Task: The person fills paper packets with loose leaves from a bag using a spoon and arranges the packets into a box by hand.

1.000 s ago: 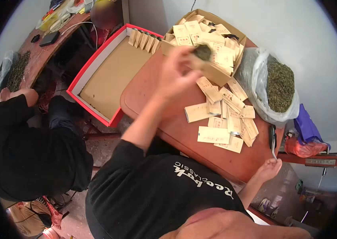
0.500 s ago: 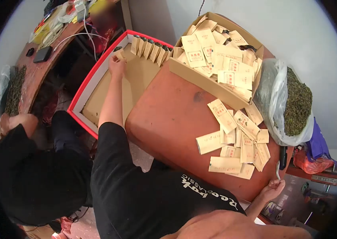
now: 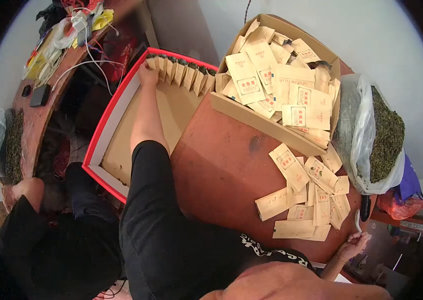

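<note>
Head view. The left hand [image 3: 148, 75] grasps a filled packet [image 3: 152, 63] at the left end of the packet row [image 3: 185, 75], inside the red-rimmed tray [image 3: 176, 110]; its fingertips are partly hidden. In the preceding frame, the same packet stood apart from the row; it now lies beside its neighbour. The right hand [image 3: 355, 244], fingers curled, holds the end of a slim tool [image 3: 357, 221] at the edge of the table [image 3: 216, 155], as before. Flat packets [image 3: 299, 116] fill the carton [image 3: 266, 125]; others lie scattered in front. To the right stands the plastic bag [image 3: 364, 135] of dried leaves [image 3: 386, 140].
</note>
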{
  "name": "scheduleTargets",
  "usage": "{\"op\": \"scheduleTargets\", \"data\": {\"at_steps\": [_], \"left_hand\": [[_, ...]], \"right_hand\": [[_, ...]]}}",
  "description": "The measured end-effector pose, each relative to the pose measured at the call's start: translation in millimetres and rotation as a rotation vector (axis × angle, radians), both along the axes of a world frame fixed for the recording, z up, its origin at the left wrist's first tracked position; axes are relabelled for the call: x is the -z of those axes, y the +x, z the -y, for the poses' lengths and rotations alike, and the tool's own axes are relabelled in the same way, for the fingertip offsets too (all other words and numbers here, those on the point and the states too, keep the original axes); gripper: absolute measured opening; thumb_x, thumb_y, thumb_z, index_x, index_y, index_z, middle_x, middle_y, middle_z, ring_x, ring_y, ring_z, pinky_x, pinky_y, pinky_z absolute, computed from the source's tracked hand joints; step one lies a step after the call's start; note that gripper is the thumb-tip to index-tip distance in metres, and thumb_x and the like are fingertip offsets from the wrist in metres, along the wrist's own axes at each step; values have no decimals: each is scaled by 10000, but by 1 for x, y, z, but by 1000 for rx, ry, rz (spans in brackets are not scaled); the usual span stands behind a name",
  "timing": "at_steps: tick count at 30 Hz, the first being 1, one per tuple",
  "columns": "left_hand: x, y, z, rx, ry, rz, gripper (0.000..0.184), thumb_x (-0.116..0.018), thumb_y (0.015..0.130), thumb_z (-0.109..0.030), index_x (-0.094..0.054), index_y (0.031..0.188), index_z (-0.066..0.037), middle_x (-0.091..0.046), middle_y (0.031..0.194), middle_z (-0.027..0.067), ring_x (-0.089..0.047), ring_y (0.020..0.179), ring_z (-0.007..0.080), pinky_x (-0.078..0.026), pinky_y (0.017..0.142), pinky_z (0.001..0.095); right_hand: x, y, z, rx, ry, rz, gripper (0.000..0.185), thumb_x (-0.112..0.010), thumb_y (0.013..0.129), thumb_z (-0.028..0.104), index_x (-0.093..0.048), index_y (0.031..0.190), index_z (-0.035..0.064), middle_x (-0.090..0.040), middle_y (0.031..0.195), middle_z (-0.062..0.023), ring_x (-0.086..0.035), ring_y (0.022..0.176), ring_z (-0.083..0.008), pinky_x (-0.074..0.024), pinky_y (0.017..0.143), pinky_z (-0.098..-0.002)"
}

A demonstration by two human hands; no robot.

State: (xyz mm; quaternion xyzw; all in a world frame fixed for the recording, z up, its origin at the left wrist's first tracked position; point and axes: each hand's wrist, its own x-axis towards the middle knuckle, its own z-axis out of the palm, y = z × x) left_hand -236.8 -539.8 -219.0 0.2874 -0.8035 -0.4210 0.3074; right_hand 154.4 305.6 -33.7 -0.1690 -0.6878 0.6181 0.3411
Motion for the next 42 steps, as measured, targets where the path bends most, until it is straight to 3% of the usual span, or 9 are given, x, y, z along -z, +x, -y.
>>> {"op": "scheduleTargets", "data": {"at_steps": [5, 8, 10, 12, 16, 20, 28, 33, 42], "left_hand": [[12, 0, 3, 157, 159, -119, 500, -762, 723, 31, -606, 1197, 6, -696, 1017, 70, -654, 977, 191, -525, 829, 329], [58, -16, 33, 99, 31, -139, 615, -777, 651, -51, -598, 1236, 15, -682, 1168, 176, -649, 1116, 300, -493, 965, 384], [-42, 35, -28, 95, -1, 326, 587, -730, 754, -243, -594, 1268, 4, -626, 1259, 248, -590, 1205, 374, -473, 998, 420], [54, 2, 34, 86, -119, 223, 457, -680, 835, -291, -648, 1186, 1, -682, 1162, 223, -658, 1094, 341, -516, 922, 411], [-26, 56, -24, 226, 609, -117, 345, -690, 880, -107, -588, 1198, -18, -621, 1110, 93, -632, 974, 213, -568, 809, 371], [-118, 126, -101, 389, 655, -279, 364, -664, 891, 6, -539, 1233, 0, -599, 1171, 99, -621, 984, 174, -556, 811, 315], [-213, 272, -293, 965, -62, -153, 350, -645, 882, 12, -611, 1222, -64, -625, 1178, 69, -620, 972, 156, -523, 825, 276], [-252, 249, -375, 1145, -778, 7, 464, -571, 826, 12, -597, 1261, -148, -594, 1262, 91, -583, 1139, 305, -535, 899, 420], [-245, 241, -415, 1092, -944, 321, 473, -566, 765, -9, -577, 1219, -139, -547, 1295, 122, -501, 1236, 382, -495, 962, 481]], "right_hand": [[-1, -3, 3, 46, -31, 5, 260, -487, 1038, 320, -523, 950, 78, -496, 670, -6, -409, 557, -87, -332, 516, -222], [1, 0, 2, 68, -37, -12, 250, -510, 1023, 309, -527, 916, 85, -488, 668, 4, -404, 547, -82, -319, 497, -223], [-2, -4, 3, 27, 24, -34, 251, -577, 986, 227, -493, 770, 129, -481, 621, 20, -424, 517, -49, -309, 457, -207], [-17, -13, 30, 92, -23, -37, 265, -593, 965, 175, -465, 733, 161, -452, 611, 40, -411, 507, -43, -300, 452, -203], [-5, 0, 9, 7, -55, -3, 180, -502, 1019, 217, -548, 893, 98, -483, 688, 15, -441, 595, -75, -339, 529, -234], [-3, 0, 12, -7, -121, -40, 185, -491, 1041, 236, -543, 989, 66, -525, 682, -24, -461, 584, -97, -351, 532, -236], [-1, -5, 15, -65, -248, -138, 203, -496, 1044, 252, -557, 977, 71, -558, 679, -29, -472, 574, -87, -319, 510, -232], [-8, -4, 21, -102, -341, -149, 222, -512, 1037, 282, -561, 962, 79, -561, 676, -25, -474, 573, -82, -306, 512, -223], [-8, 1, 23, -138, -427, -163, 200, -533, 1024, 260, -566, 951, 77, -580, 679, -22, -480, 553, -80, -329, 488, -224]]}}
